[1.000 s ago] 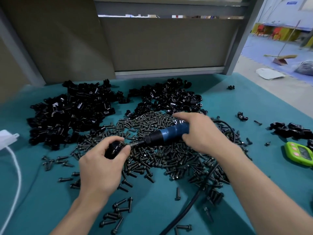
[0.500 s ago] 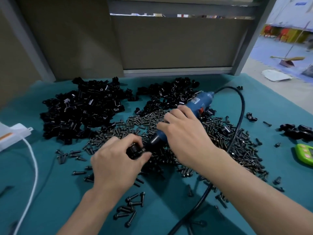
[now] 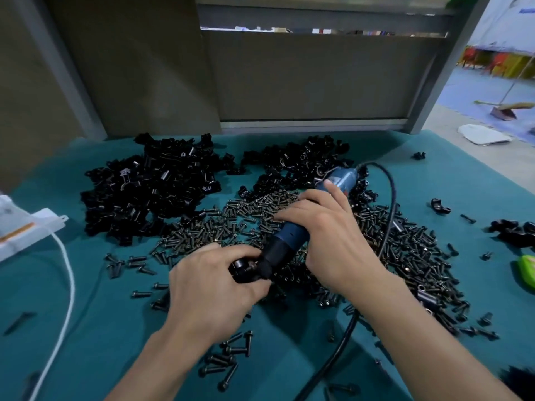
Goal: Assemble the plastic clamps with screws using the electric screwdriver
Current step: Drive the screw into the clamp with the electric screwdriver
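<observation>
Loose screws [image 3: 228, 363] lie nearest on the teal table [image 3: 86, 342]. Beyond them, the left hand [image 3: 211, 287] curls fingers and thumb round a black clamp [image 3: 240, 270] at the near edge of the screw pile [image 3: 202, 233]. The blue screwdriver [image 3: 289, 237] meets the clamp. Its long axis runs from 8 o'clock, where the tip points, to 2 o'clock, where the cord [image 3: 389, 198] leaves. The right hand [image 3: 330, 235] grips its barrel, forefinger stretched along it. Heaps of clamps [image 3: 150, 192] lie farthest, at 11 and 12 o'clock. A second earlier the tool lay flatter, tip toward 9 o'clock; now it is steeper, with its rear end uncovered.
</observation>
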`<action>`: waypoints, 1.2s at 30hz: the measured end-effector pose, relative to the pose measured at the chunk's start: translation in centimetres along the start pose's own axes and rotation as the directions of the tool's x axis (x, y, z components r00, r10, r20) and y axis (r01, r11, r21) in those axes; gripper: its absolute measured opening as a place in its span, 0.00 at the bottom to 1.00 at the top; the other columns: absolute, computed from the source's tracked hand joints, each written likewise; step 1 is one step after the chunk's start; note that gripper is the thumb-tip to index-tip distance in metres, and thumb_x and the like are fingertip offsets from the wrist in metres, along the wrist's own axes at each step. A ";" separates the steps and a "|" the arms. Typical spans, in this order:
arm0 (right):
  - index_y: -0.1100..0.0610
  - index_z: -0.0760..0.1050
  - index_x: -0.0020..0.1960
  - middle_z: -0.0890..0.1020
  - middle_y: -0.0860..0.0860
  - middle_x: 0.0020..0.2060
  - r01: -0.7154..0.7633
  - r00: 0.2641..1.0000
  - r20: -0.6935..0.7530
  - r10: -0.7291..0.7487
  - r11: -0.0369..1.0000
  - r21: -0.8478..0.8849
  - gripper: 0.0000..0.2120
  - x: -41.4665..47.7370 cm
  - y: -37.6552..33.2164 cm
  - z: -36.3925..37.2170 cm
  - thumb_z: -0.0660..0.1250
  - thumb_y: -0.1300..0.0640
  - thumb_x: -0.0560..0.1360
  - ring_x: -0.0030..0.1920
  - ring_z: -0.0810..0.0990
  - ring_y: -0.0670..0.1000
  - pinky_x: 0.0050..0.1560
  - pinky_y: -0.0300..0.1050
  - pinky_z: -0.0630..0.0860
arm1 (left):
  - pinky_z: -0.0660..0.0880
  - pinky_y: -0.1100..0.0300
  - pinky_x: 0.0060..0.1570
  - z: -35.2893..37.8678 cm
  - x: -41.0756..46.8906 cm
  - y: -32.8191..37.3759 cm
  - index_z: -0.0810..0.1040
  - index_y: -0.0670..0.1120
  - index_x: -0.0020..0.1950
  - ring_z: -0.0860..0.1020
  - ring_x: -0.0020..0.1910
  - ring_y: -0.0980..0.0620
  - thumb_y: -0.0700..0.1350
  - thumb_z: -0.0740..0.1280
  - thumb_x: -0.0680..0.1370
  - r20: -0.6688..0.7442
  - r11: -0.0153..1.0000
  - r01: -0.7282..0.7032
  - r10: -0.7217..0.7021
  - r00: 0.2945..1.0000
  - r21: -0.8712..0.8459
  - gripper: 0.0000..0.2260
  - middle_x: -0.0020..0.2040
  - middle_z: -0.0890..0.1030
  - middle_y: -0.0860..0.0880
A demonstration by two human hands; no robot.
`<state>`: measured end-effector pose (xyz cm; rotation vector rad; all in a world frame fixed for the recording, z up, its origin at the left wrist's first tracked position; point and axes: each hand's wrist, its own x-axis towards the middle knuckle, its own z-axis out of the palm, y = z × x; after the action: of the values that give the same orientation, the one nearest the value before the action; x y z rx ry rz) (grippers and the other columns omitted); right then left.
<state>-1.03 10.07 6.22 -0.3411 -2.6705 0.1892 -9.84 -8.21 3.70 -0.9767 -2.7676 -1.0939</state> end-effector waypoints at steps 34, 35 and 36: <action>0.56 0.65 0.51 0.73 0.51 0.30 0.200 0.606 0.500 0.619 -0.727 0.657 0.14 0.0 3.8 1.1 0.64 0.70 0.71 0.27 0.71 0.48 0.33 0.44 0.76 | 0.74 0.58 0.40 1.4 0.3 -0.5 0.85 0.57 0.42 0.80 0.38 0.56 0.80 0.64 0.64 0.075 0.896 0.212 -0.198 0.977 -0.391 0.29 0.39 0.85 0.49; 0.56 0.66 0.50 0.72 0.51 0.29 0.205 0.608 0.480 0.633 -0.709 0.675 0.12 0.0 3.8 1.2 0.63 0.70 0.72 0.26 0.70 0.48 0.33 0.44 0.76 | 0.74 0.57 0.39 1.4 0.2 -0.4 0.84 0.56 0.42 0.81 0.39 0.55 0.79 0.64 0.64 0.097 0.910 0.203 -0.180 0.979 -0.362 0.28 0.38 0.85 0.50; 0.57 0.67 0.50 0.72 0.51 0.29 0.209 0.614 0.461 0.641 -0.695 0.688 0.10 0.0 3.7 1.4 0.62 0.69 0.73 0.26 0.70 0.48 0.34 0.43 0.76 | 0.74 0.58 0.38 1.3 0.1 -0.2 0.84 0.56 0.43 0.81 0.37 0.56 0.77 0.65 0.65 0.126 0.923 0.190 -0.156 0.980 -0.335 0.27 0.36 0.85 0.53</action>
<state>-0.85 13.51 4.31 -0.5510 -0.3347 2.2553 -9.73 -7.49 2.59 -0.8375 -2.8408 -1.6480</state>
